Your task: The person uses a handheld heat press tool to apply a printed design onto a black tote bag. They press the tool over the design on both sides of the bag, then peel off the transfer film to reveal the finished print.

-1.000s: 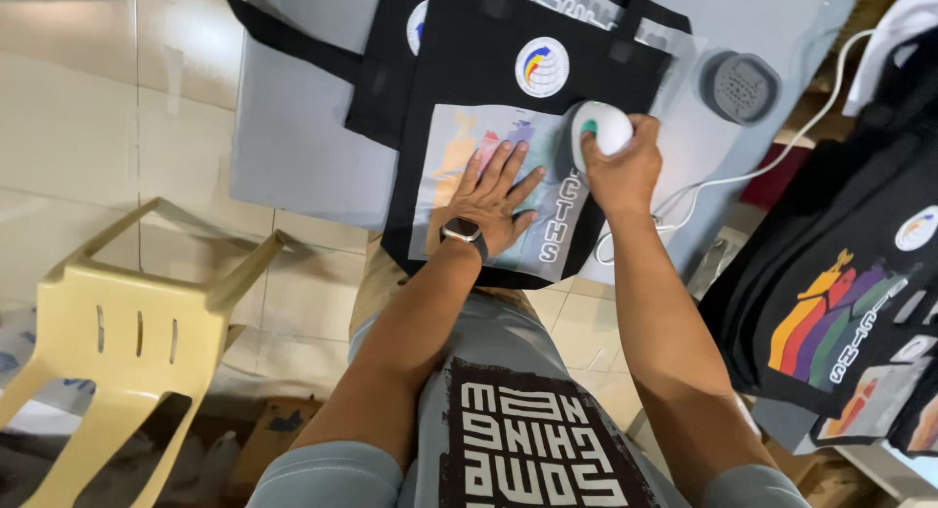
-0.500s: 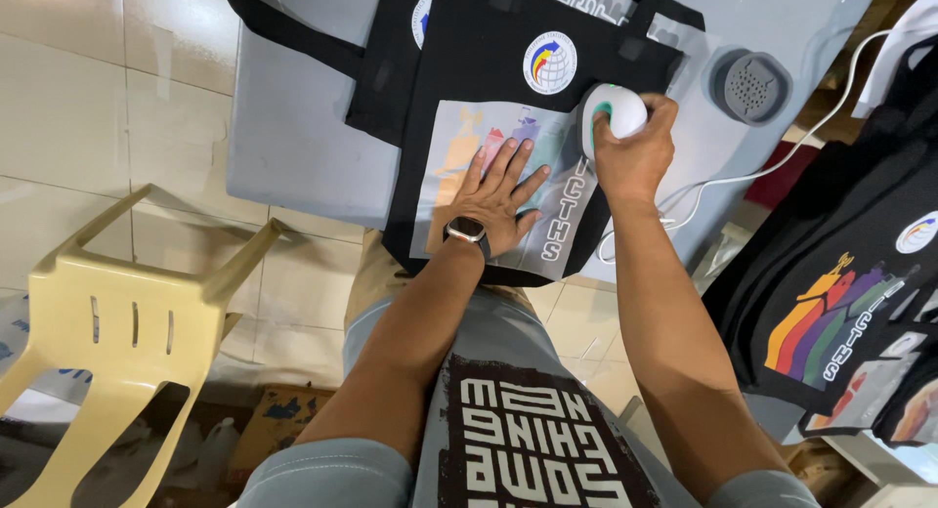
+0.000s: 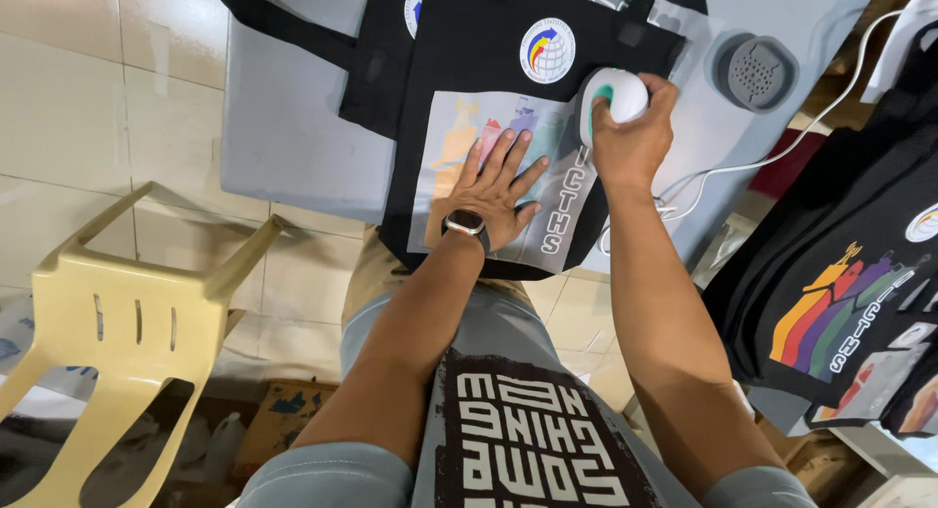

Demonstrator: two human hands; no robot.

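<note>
Pressing flat on a printed sheet [image 3: 489, 176], the left hand [image 3: 498, 190] lies open with its fingers spread, holding nothing; a dark watch [image 3: 466, 222] sits on that wrist. The sheet lies on a black tote bag [image 3: 489, 68], which is spread over a grey mat [image 3: 283, 137] on the work surface, and it shows pale coloured shapes and a row of white letters along its right edge. The right hand [image 3: 630, 142] is clenched around a small white iron [image 3: 611, 96] with a green patch, and the iron rests on the upper right part of the sheet, just beside the round badge on the bag. A white cord [image 3: 762, 161] runs from near that hand across the mat. A grey round stand [image 3: 754, 73] sits on the mat to the right of the iron. More black bags [image 3: 840, 274] with coloured prints lie at the far right, and a cream plastic chair [image 3: 127, 322] stands on the tiled floor at the left.
</note>
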